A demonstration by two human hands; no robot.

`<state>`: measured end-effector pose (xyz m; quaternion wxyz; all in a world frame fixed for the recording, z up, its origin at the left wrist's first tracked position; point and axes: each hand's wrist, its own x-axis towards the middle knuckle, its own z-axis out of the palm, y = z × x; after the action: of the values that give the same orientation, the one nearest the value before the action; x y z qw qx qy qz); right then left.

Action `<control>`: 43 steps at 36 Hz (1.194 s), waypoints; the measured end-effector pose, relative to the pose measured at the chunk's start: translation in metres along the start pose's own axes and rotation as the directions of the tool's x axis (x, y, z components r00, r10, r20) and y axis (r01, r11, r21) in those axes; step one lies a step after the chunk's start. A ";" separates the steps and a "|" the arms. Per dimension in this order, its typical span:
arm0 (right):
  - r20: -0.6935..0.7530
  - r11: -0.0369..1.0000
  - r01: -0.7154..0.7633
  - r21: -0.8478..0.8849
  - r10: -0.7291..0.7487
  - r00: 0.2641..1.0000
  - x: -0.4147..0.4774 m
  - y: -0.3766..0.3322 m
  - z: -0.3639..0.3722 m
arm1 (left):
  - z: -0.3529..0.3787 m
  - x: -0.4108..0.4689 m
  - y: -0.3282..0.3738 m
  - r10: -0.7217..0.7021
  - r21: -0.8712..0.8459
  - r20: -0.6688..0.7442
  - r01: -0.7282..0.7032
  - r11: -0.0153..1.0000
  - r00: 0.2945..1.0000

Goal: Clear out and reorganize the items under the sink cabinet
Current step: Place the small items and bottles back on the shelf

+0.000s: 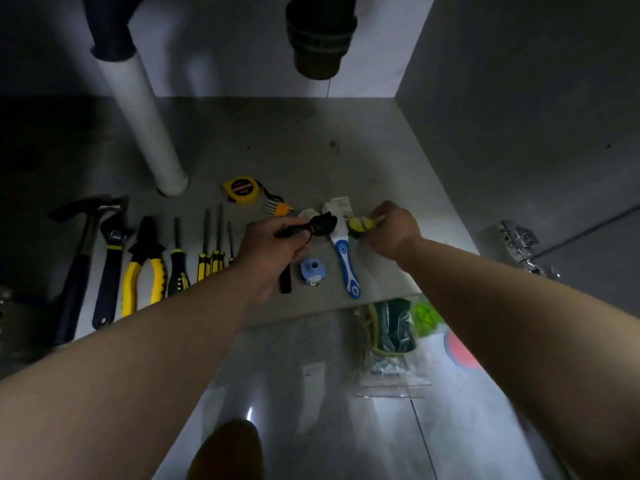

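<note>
My left hand [273, 247] is curled round a small black tool [322, 224], its dark head poking out to the right past my fingers; my right hand [394, 230] pinches a small yellow-green thing [360, 225] between thumb and fingertips, though I cannot tell what it is; both hands hover just above the cabinet floor [311, 150], near its front edge, and the two held things almost meet over the white head of a blue-handled tool [343, 261]. What matters for setting them down, I think, is the row to my left: hammer [83, 244], wrench [110, 261], pliers [145, 265] and screwdrivers [207, 251] all lie side by side, long axes running front to back, handles toward me; the left hand is the nearer one to that row, and the free strip lies just beside it, between the screwdrivers and a blue roll [312, 270]; a short black bar [285, 282] sticks out below my left hand, and I cannot tell whether it belongs to what I hold. A yellow tape measure [241, 189] sits further back, near the foot of a white pipe [142, 109]; the cabinet is dim, grey-walled, with a hinge [519, 240] on the right; outside on the glossy room floor lies a clear bag [391, 337] of odds and ends.
</note>
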<state>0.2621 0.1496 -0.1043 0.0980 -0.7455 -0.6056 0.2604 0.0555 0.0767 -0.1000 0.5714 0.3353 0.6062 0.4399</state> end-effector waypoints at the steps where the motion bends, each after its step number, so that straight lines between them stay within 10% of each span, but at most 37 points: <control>1: 0.014 1.000 -0.008 0.023 0.007 1.000 0.001 -0.001 0.000 | 0.000 -0.001 0.001 -0.005 0.002 0.006 0.005 1.000 1.000; 14: -0.017 0.918 0.396 -0.017 -0.396 0.918 -0.076 0.009 -0.016 | 0.034 -0.010 0.012 0.062 0.275 0.131 -0.097 0.957 0.989; 33: -0.060 0.993 -0.010 -0.119 0.003 0.998 -0.076 0.039 -0.009 | 0.047 -0.005 0.000 0.177 0.345 0.057 -0.186 0.920 0.983; 43: -0.049 0.985 0.069 -0.157 -0.078 0.996 -0.088 0.040 -0.015 | 0.057 -0.016 -0.005 0.276 0.424 0.273 -0.372 0.825 0.922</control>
<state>0.2924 0.0585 -0.0866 0.0659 -0.7350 -0.6481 0.1879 0.1139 0.0692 -0.0959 0.4478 0.6039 0.5676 0.3356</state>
